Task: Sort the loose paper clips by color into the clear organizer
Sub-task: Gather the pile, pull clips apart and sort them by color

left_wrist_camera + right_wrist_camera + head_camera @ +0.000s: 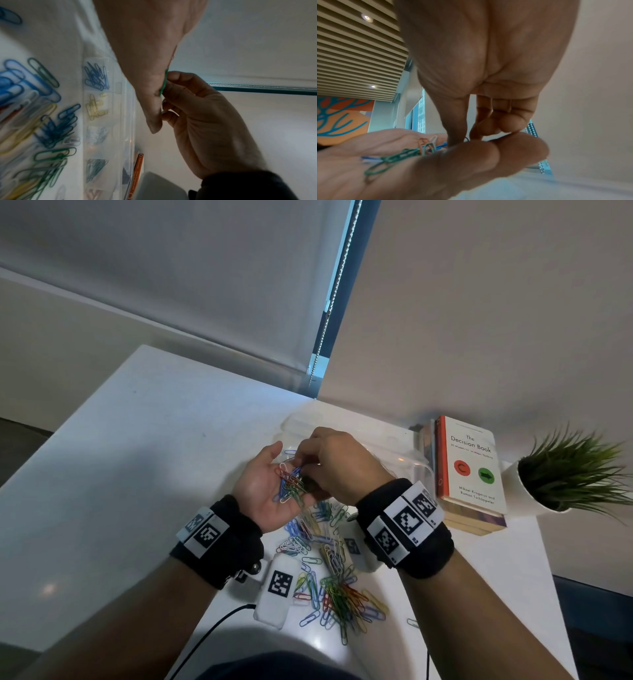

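Left hand: left hand (270,487) is held palm up above the table (137,440), fingers relaxed and spread, cupping a mixed handful of clips (291,482) in red, blue, green and white.
Right hand: right hand (337,463) reaches over the left palm with its fingers curled down, fingertips (488,128) bunched at the handful; in the left wrist view they meet a green clip (163,83) at the edge of the left hand. Whether that clip is truly pinched cannot be told.
Loose clips: a pile (329,573) of many colours lies on the table under and nearer than the wrists.
Organizer: the clear organizer (109,121) sits on the table beyond the hands, just beside the books. Its compartments hold separate colours: blue clips (97,76), yellow clips (96,106), pale clips (97,134), green ones (95,169).
Nearby: a stack of books (471,470) stands right of the organizer, a potted plant (568,470) right of that.
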Demonstrator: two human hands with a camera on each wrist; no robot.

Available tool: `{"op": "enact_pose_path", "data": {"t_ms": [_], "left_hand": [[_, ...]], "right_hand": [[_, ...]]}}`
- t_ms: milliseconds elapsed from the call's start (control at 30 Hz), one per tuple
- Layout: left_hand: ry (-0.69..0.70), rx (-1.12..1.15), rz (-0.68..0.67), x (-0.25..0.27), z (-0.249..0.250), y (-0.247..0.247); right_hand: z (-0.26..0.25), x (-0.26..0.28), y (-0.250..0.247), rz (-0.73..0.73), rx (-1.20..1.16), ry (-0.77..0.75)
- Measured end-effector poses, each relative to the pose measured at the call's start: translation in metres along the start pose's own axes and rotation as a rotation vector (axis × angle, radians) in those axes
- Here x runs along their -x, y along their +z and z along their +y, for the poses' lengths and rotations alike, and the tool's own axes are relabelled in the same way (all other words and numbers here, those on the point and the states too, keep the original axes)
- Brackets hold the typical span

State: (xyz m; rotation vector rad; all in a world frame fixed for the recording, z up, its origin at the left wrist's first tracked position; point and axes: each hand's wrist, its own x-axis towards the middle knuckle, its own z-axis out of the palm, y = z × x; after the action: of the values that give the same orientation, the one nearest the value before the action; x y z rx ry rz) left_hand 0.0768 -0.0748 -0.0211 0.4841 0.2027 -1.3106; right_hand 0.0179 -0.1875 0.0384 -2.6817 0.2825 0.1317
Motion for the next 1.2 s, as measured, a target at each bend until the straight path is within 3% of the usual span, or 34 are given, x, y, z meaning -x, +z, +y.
{"op": "enact_pose_path", "data": {"t_ms": [267,467,567,733,833,933,1033,1200], "left_hand": [[0.012,-0.002,-0.003,-0.001,0.003,-0.007],[0.01,-0.022,0.003,0.0,0.007,-0.012],[0.036,0.026,0.048,0.002,0.011,-0.021],[0.062,0.004,0.11,0.008,0.016,-0.029],[0.075,-0.014,0.14,0.007,0.017,-0.03],[0.09,-0.015,0.145,0.006,0.015,-0.029],[0.087,-0.012,0.136,0.003,0.01,-0.027],[0.057,0.008,0.104,0.001,0.003,-0.018]], "right_hand": [[0.007,0.0,-0.007,0.024,-0.047,0.032],[0.016,-0.006,-0.013,0.158,-0.342,0.186],[0.022,-0.018,-0.012,0.179,-0.319,0.264],[0.024,-0.042,0.004,0.078,-0.201,0.373],[0.018,-0.043,0.006,0.074,-0.154,0.374],[0.009,-0.026,0.002,0.109,-0.208,0.271],[-0.003,-0.005,0.002,-0.009,-0.178,0.187],[-0.005,0.01,0.018,-0.016,-0.059,0.209]]}}
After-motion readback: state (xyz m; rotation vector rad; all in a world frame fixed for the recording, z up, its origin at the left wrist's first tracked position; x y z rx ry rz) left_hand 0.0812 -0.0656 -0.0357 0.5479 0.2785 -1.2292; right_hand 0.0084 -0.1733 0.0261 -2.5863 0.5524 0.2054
